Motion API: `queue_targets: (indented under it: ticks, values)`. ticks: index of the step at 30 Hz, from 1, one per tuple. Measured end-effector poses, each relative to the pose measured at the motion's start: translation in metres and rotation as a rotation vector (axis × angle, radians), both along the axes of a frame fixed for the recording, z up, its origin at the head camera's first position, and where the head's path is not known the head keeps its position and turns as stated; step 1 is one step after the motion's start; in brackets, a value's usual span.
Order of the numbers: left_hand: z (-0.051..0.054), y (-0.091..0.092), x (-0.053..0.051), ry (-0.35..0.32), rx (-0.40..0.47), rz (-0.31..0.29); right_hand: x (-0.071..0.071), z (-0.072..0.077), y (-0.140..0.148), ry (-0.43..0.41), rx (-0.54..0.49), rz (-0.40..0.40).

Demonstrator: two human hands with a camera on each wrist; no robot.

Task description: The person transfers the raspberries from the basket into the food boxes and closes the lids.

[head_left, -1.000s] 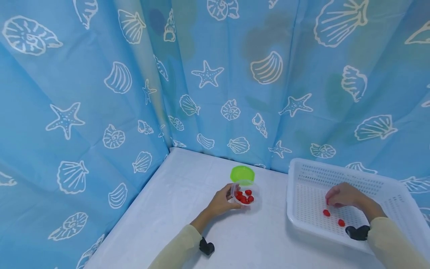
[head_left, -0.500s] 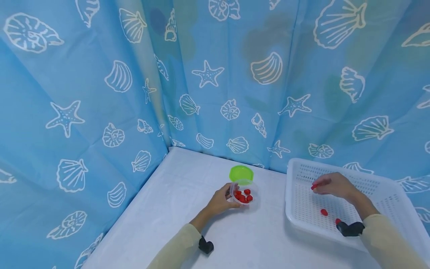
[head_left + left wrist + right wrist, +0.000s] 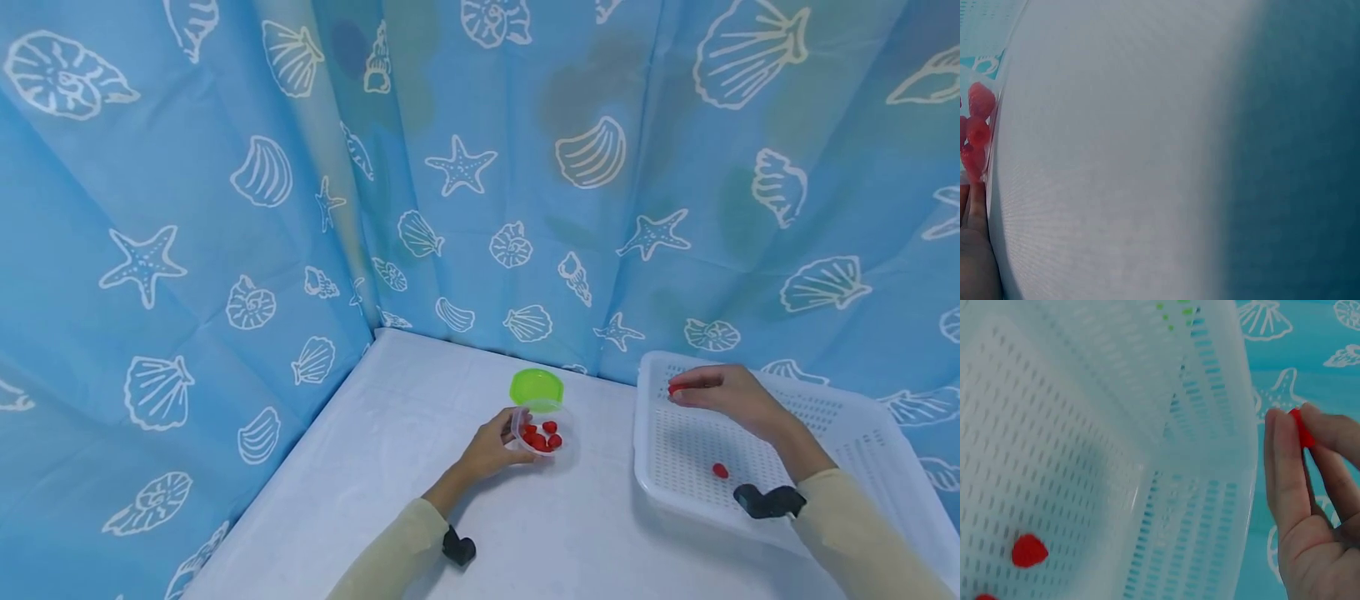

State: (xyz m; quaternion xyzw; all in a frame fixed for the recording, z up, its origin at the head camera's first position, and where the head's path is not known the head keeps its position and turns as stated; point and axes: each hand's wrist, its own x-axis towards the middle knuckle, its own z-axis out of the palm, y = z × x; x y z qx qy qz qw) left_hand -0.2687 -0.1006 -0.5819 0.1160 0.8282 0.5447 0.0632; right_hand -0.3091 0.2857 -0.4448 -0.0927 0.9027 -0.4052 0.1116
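Observation:
My left hand (image 3: pixel 491 448) holds a small clear plastic tub (image 3: pixel 567 427) tilted on the white table, thumb at its near side and fingers round its left side. Several red berries (image 3: pixel 979 132) lie inside the tub. Between thumb and fingertips, my right hand (image 3: pixel 738 402) pinches one red berry (image 3: pixel 1304 429), raised above the far left part of a white perforated basket (image 3: pixel 671 437). On the basket floor rests another red berry (image 3: pixel 1029 550). A further berry (image 3: pixel 986 597) shows at the bottom edge of the right wrist view; my right wrist hides it in the head view.
Just behind the tub lies a green lid (image 3: pixel 536 387) on the white-covered table (image 3: pixel 420 408). The basket's raised rim (image 3: pixel 639 442) stands between the tub and my right hand. Blue shell-patterned curtains (image 3: pixel 465 250) enclose the back and left sides.
My right hand has lifted the pinched berry from the basket floor and moved up and to the left, towards the basket's far left corner. My left hand and the tub have stayed put.

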Motion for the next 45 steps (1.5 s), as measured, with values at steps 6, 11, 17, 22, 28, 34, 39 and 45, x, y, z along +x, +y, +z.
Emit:
queue_targets:
  ticks: [6,11,17,22,28,34,39,45]
  values:
    - [-0.001,-0.001,0.000,0.003,-0.015,0.011,0.001,0.001,-0.013,-0.026,-0.078,-0.002]
    - [-0.004,-0.001,-0.002,0.015,-0.006,-0.016,0.003,-0.002,-0.019,-0.041,-0.113,-0.030]
    - [-0.004,-0.002,-0.002,0.006,-0.024,0.007,0.003,-0.005,-0.026,-0.058,-0.182,0.054]
    - [-0.003,-0.002,-0.001,0.004,-0.035,0.021,0.004,-0.003,-0.035,-0.058,-0.205,0.096]
    - [-0.002,-0.001,0.001,0.011,-0.024,0.013,0.009,0.003,-0.047,-0.054,-0.227,0.081]
    - [-0.001,-0.001,0.000,0.017,-0.007,0.004,0.010,0.005,-0.060,-0.071,-0.311,0.122]
    - [0.000,-0.001,0.000,0.006,0.004,-0.008,0.007,0.005,-0.071,-0.091,-0.328,0.139]
    - [0.001,0.000,0.001,0.000,-0.024,0.016,0.005,0.005,-0.091,-0.093,-0.345,0.142]
